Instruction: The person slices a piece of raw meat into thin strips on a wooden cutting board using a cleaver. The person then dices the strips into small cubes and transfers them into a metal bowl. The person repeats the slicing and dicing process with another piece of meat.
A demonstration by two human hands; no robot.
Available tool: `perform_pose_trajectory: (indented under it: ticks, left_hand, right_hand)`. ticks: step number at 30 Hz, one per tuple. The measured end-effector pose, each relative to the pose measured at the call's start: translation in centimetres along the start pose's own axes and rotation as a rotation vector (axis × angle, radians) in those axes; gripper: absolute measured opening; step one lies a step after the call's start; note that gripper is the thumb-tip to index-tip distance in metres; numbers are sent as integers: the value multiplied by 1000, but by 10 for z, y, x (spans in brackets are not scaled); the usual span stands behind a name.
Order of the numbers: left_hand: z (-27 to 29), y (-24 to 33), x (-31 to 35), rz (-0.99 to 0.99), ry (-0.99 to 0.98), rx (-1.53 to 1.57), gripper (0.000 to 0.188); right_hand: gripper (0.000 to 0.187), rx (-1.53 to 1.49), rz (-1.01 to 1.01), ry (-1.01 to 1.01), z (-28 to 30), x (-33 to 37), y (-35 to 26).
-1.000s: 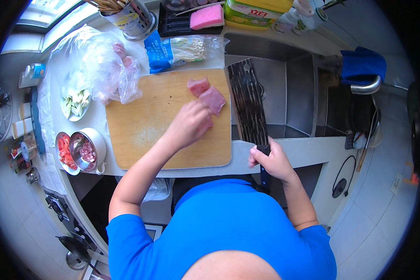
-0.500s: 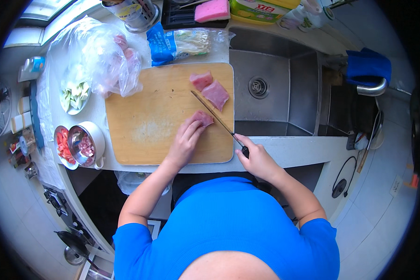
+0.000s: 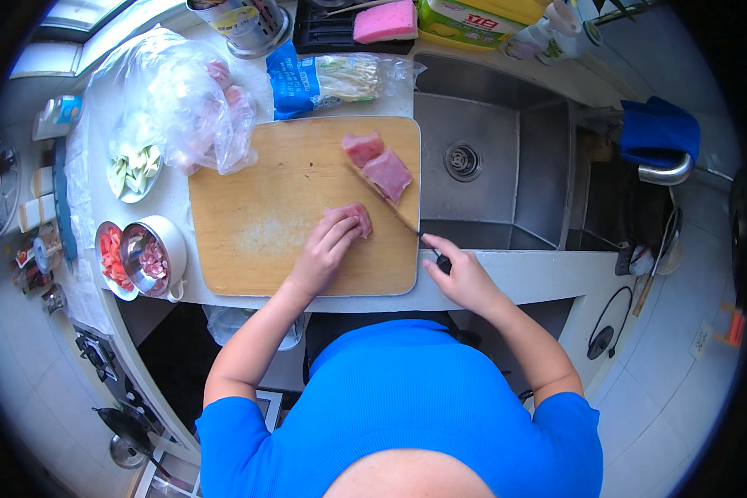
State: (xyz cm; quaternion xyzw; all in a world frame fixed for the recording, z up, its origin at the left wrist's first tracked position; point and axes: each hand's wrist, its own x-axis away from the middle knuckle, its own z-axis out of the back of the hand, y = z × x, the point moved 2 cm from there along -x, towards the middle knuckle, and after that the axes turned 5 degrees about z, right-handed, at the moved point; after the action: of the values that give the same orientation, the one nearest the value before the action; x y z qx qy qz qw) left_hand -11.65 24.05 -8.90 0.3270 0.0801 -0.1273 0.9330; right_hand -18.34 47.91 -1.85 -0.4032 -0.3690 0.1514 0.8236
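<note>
A wooden cutting board (image 3: pixel 257 199) lies on the counter. On its right half, my left hand (image 3: pixel 324 253) presses its fingers on a small piece of raw pink meat (image 3: pixel 362 219). My right hand (image 3: pixel 466 282) grips a knife (image 3: pixel 400 214) by its black handle, the blade slanting to the far left over the board. Close beyond the blade, two more chunks of raw meat (image 3: pixel 388 173) rest side by side. A gap of bare board separates the blade from the piece under my left fingers.
Left of the board stand a metal bowl (image 3: pixel 174 249) of chopped pieces, a plate of red slices (image 3: pixel 112 257) and a dish of pale green slices (image 3: pixel 133 174). A clear plastic bag (image 3: pixel 183 108) and a blue packet (image 3: pixel 295 83) lie behind. Right is a steel sink (image 3: pixel 473 124).
The knife has shifted slightly right, toward the two meat chunks, and its blade looks lighter. My left hand has drawn its meat piece a little left, away from the blade.
</note>
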Motion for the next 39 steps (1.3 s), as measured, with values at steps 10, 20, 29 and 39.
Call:
perform_pose_trajectory:
  ticks: [10,20,29,39]
  left_hand:
    - [-21,13,10,281,116,67,40]
    - [-26,11,1,224,143,-25,45]
    - [-36,7,11,247,103,-29,46]
    - [-30,7,14,246,200,22,32]
  right_hand:
    - [49,195,118,-106,-9,15,-28]
    - [49,484,222,-76,-1,16,-22]
    - [47,415,388,-54,-33,-60,-27]
    - [42,226,296,-15,-4,-23,-10]
